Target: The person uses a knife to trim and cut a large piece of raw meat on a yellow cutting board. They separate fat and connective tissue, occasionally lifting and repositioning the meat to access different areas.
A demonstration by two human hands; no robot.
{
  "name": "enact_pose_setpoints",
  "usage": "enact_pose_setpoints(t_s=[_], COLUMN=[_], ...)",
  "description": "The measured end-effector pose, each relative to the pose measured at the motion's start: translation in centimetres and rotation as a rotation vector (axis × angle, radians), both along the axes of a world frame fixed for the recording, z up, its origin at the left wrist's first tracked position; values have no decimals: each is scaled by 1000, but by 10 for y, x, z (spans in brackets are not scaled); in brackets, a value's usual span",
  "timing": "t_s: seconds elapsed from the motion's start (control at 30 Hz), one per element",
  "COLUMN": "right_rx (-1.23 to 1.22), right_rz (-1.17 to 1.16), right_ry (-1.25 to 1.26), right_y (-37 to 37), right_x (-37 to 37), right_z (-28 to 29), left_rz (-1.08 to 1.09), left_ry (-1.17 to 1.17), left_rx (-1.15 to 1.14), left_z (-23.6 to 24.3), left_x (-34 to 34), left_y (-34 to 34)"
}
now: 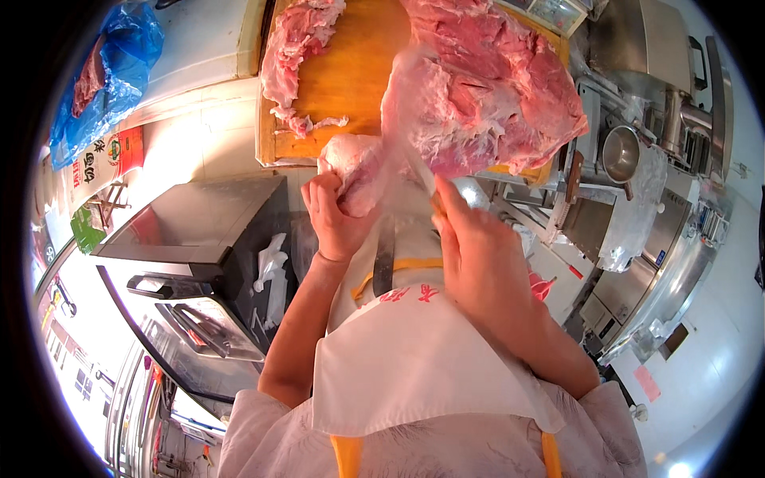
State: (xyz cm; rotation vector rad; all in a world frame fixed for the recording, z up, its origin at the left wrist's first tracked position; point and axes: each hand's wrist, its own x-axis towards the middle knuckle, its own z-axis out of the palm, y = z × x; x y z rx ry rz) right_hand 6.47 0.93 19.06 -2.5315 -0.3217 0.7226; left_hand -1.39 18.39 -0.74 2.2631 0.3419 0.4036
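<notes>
A large slab of raw meat (494,95) covers the right part of the wooden cutting board (358,56). My left hand (331,215) is closed round a rounded lump of meat (352,163) at the board's near edge, with its thumb and fingers on either side. In my right hand (478,239) is a knife (421,169), gripped by its handle. The blade points away from me, between the lump and the slab, and its far part is blurred. Whether the lump still joins the slab I cannot tell.
A long strip of meat (296,56) lies on the board's left. Beyond it, a blue plastic bag (131,60) holds more meat. A dark glass-fronted cabinet (199,231) stands at the left. At the right are a steel pot (621,155) and a clear plastic bag (633,215).
</notes>
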Motion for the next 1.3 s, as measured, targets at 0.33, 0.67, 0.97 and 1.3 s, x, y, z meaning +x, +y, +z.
enact_pose_setpoints(t_s=[0.33, 0.67, 0.97, 1.3], right_rx=[254, 316, 334, -11], right_rz=[-109, -191, -190, -126], right_ry=[-159, -122, -65, -76], right_y=[-13, -27, -32, 27], right_x=[-2, 0, 11, 4], right_z=[-40, -35, -42, -51], left_rz=[-382, -497, -588, -467], left_ry=[161, 448, 672, 289], left_rx=[271, 456, 200, 198], left_z=[51, 59, 83, 59], left_x=[53, 94, 140, 94], left_y=[12, 15, 42, 37])
